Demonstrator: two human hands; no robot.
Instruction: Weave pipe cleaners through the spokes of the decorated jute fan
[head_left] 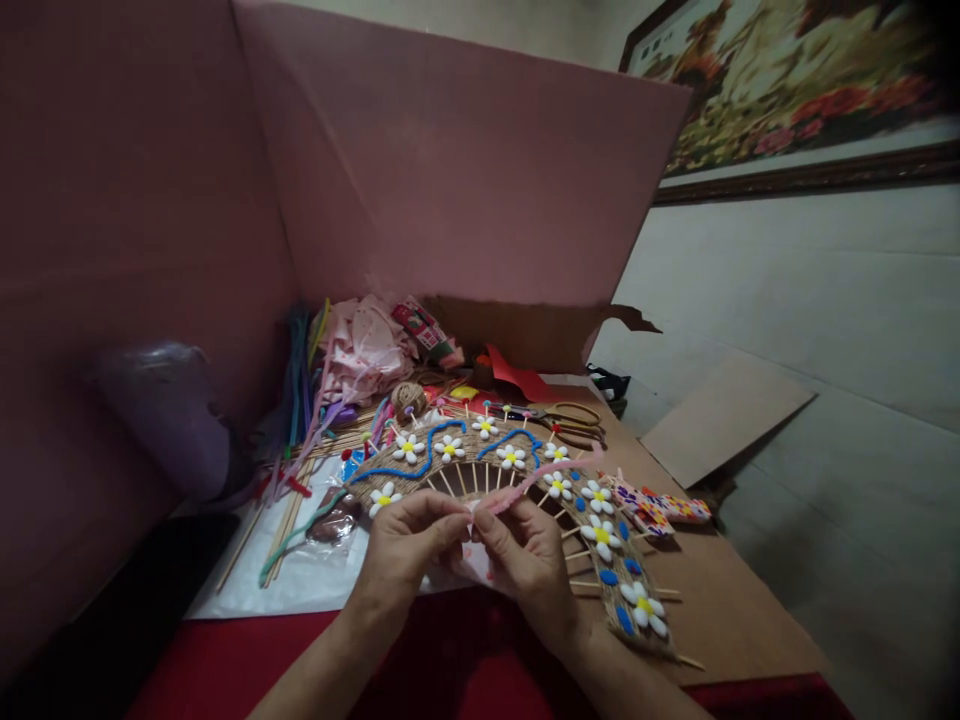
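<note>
My left hand [420, 535] and my right hand [529, 550] meet in front of me, both pinched closed at the fingertips. Between them is a piece of pale pink fabric [474, 565] with small reddish spots, its lower part hanging under my fingers. From my right hand a fuzzy pink pipe cleaner [559, 467] sticks out up and to the right. Just behind my hands lies an arched, twine-wrapped fan [442, 475] with thin wooden sticks, white-petalled flowers [602, 537] with yellow centres, blue dots and wavy blue lines. My fingers hide where fabric and pipe cleaner meet.
Scissors [574, 412] lie behind the fan, near a twine ball [409, 400] and crumpled pink fabric [367, 345]. Pipe cleaners [295, 385] and wooden sticks [289, 520] are at left. A flowery strip [664, 508] rests on the cardboard [739, 610]. Pink panels [457, 170] rise behind.
</note>
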